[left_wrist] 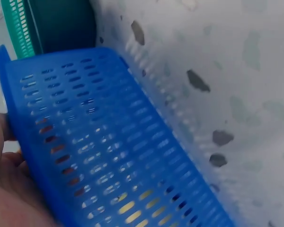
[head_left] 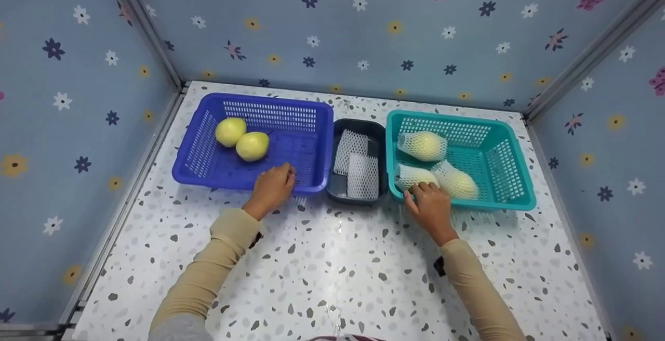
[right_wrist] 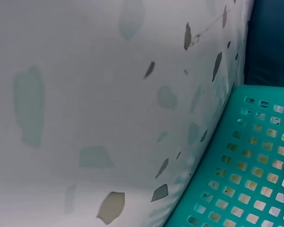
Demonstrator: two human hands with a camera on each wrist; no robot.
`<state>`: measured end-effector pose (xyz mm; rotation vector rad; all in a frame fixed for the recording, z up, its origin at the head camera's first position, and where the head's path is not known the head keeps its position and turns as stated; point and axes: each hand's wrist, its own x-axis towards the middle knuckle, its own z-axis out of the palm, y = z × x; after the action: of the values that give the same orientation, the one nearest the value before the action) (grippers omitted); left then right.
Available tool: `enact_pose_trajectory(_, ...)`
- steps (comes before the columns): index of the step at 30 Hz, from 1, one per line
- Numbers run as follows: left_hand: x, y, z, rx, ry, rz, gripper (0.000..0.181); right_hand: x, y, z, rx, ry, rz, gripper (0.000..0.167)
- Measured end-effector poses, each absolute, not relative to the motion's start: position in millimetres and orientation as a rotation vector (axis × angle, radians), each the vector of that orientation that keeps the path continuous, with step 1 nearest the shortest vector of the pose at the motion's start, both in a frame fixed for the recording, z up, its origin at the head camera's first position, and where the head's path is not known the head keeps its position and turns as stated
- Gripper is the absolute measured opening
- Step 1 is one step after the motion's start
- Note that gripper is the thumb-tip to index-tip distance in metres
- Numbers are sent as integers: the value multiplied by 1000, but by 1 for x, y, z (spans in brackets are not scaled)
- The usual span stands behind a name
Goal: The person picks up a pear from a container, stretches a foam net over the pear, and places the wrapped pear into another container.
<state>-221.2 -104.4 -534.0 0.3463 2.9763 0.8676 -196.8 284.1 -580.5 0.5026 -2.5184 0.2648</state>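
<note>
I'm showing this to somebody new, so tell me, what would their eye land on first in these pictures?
Probably the purple-blue basket on the left of the head view, with two bare yellow fruits inside, and the teal basket on the right, with three net-wrapped fruits. Next, perhaps, the two white nets in the dark tray between them.

I see blue flower-and-butterfly panels behind the terrazzo-patterned worktop and along both its sides, grey posts at its far corners.
</note>
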Motion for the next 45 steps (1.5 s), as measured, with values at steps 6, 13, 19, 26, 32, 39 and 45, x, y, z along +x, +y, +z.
enact_pose_trajectory(6, -244, -112, -509, 348, 2894, 867, 24, -197, 289, -579, 483, -2507, 251, 27)
enact_pose_trajectory(13, -280, -123, -487, 309, 2876, 811, 27, -199, 294, -580, 468, -2510, 228, 28)
enact_pose_trajectory(19, -308, -131, -477, 250, 2911, 695, 30, -198, 295, -581, 481, -2518, 217, 31)
enact_pose_trajectory(26, -328, -144, -480, 179, 2881, 606, 41, -198, 289, -587, 505, -2504, 231, 27)
enact_pose_trajectory(32, -341, -155, -488, 36, 2832, 502, 61, -202, 283, -586, 521, -2502, 232, 29)
enact_pose_trajectory(39, -339, -169, -497, -27, 2819, 359, 59, -205, 281, -585, 553, -2441, 218, 29)
enact_pose_trajectory(45, -332, -165, -498, 7, 2778, 475, 66, -202, 288, -585, 530, -2457, 223, 23)
